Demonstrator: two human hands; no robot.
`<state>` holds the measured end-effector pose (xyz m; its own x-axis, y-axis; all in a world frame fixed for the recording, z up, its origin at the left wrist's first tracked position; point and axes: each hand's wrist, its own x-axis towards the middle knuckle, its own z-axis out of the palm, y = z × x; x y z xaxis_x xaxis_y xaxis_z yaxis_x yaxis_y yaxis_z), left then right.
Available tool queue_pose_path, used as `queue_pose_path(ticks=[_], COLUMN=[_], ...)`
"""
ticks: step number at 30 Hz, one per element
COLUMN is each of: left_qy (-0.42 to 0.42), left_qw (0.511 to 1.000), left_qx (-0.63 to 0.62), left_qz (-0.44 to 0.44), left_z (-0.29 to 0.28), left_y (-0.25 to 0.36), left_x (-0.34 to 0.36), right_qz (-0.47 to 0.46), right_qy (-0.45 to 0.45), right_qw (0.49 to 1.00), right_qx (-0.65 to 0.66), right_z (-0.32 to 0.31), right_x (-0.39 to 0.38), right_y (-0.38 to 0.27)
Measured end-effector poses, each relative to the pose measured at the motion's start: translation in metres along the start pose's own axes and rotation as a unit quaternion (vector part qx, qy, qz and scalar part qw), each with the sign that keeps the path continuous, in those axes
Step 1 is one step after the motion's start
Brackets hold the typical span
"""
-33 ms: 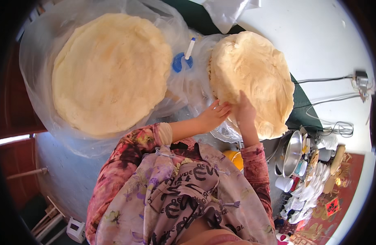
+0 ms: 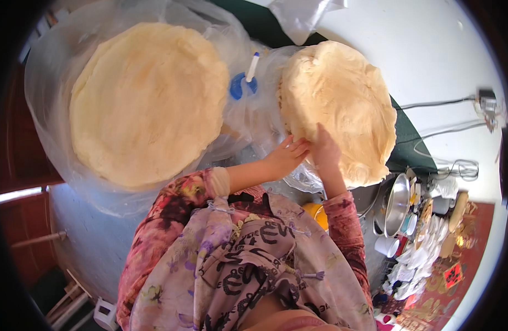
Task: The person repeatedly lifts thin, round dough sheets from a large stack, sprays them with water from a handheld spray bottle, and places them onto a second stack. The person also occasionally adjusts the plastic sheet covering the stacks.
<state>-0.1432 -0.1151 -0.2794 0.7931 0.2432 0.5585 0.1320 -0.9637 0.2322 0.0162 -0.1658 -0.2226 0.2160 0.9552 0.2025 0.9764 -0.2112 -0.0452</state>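
Two big round stacks of thin pale flatbread lie on clear plastic. The left flatbread stack [image 2: 146, 102] is wider and rests on a crumpled plastic sheet [image 2: 50, 60]. The right flatbread stack [image 2: 342, 102] sits in its own plastic wrap. My left hand [image 2: 287, 155] touches the near left edge of the right stack with fingers spread. Beside it, my right hand [image 2: 324, 148] lies flat on top of that stack near its front edge, holding nothing. My patterned sleeves and a printed scarf fill the lower middle.
A blue object with a white handle [image 2: 245, 83] lies between the stacks. A dark green cloth [image 2: 411, 151] shows under the right stack. At the right are a metal bowl [image 2: 398, 204], white cups [image 2: 387, 245], crockery and cables [image 2: 447, 132].
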Motion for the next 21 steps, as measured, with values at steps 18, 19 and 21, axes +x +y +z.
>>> queue_pose_path(ticks=[18,19,21], left_qy=[-0.224,-0.22,-0.201], left_qw=[0.937,0.936,0.936], left_qx=[0.169,0.169,0.176], left_qz=[-0.21,-0.216,-0.231], left_z=[0.018,0.018,0.02], left_y=[-0.15,-0.155,-0.164], left_x=[0.207,0.206,0.201], right_qz=[0.279,0.286,0.293], right_qy=[-0.158,-0.133,-0.097], right_qw=[0.946,0.948,0.951], right_qx=[-0.046,-0.036,-0.016], right_z=[-0.053,-0.046,-0.034], right_x=[-0.046,-0.054,-0.067], right_y=[0.147,0.15,0.155])
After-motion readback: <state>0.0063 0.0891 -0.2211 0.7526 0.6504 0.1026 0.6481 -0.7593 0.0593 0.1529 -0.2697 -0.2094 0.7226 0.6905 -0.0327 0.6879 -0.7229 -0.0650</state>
